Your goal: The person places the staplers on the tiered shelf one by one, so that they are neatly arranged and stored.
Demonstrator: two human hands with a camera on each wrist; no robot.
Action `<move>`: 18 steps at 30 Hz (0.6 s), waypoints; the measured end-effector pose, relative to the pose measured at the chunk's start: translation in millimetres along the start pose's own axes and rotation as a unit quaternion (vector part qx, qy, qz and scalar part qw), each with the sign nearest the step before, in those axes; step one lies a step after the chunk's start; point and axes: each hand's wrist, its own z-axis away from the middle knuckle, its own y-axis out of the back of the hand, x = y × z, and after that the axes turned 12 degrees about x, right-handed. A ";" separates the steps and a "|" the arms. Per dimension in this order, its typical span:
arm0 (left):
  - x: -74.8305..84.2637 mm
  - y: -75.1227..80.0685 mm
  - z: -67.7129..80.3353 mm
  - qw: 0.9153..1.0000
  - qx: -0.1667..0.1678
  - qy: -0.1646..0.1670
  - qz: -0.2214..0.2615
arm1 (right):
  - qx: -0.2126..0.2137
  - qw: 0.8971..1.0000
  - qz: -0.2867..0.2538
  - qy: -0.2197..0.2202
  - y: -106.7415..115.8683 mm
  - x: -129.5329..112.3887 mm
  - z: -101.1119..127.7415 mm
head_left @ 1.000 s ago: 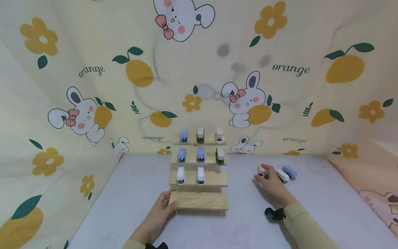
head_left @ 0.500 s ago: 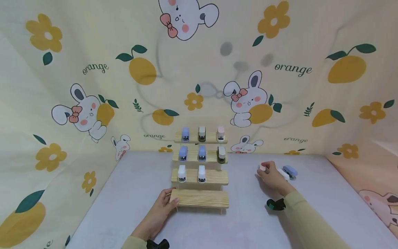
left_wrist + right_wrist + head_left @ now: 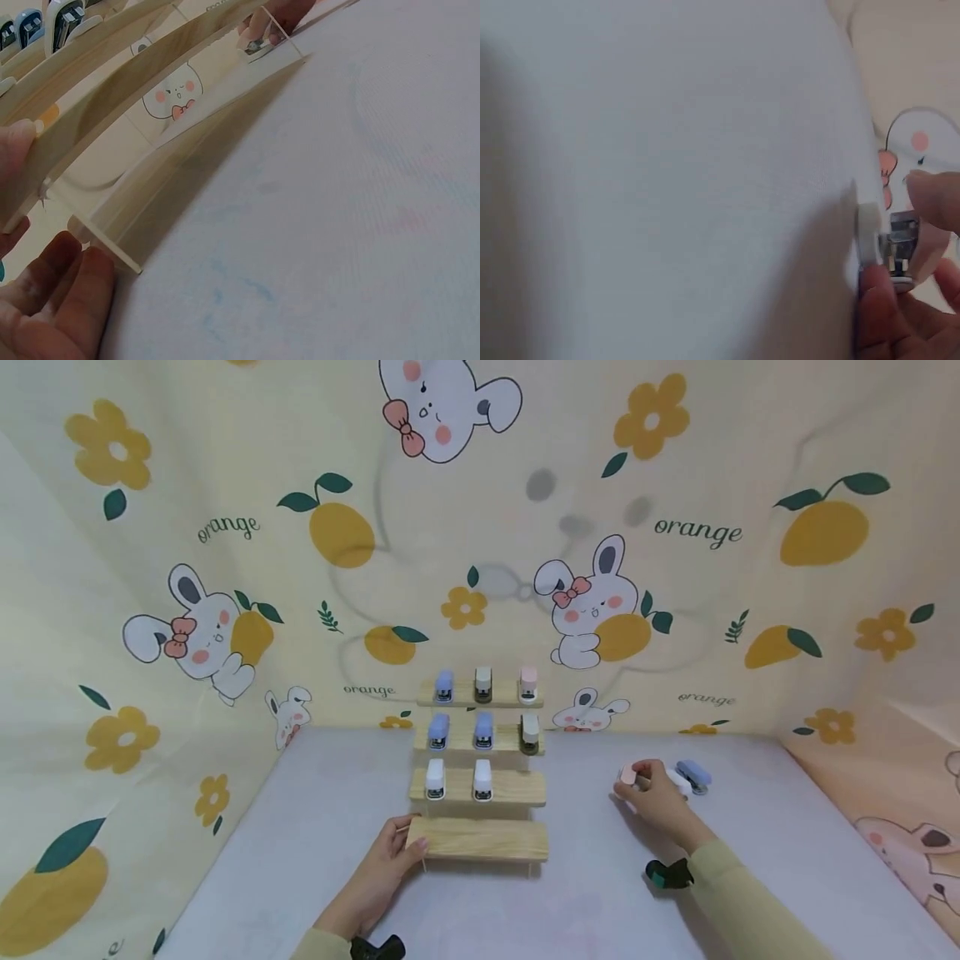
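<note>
Right hand pinches pink stapler; blue stapler beside. Left hand grips wooden rack.

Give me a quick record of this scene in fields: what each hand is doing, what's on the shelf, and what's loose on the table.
left hand: holds the left end of the bottom step of the wooden shelf
right hand: pinches a pink stapler at the table
shelf contents: eight small staplers on the upper three steps; bottom step bare
loose on table: a blue stapler and a white stapler just behind the right hand
surface: pale table
</note>
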 end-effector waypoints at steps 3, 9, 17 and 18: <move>-1.6 0.9 1.7 1.000 0.002 0.004 -0.001 | 0.013 0.999 0.026 0.030 -1.5 -5.1 13.1; 2.6 0.9 1.8 1.000 0.001 0.010 -0.008 | 0.016 0.995 0.054 0.079 -4.3 -32.6 37.5; 1.9 1.9 1.7 1.000 -0.004 0.008 0.006 | 0.018 0.987 -0.028 0.157 -13.6 -75.7 63.8; 2.0 2.2 1.1 1.000 -0.004 0.008 0.007 | 0.013 0.986 -0.047 0.162 -14.0 -81.5 66.1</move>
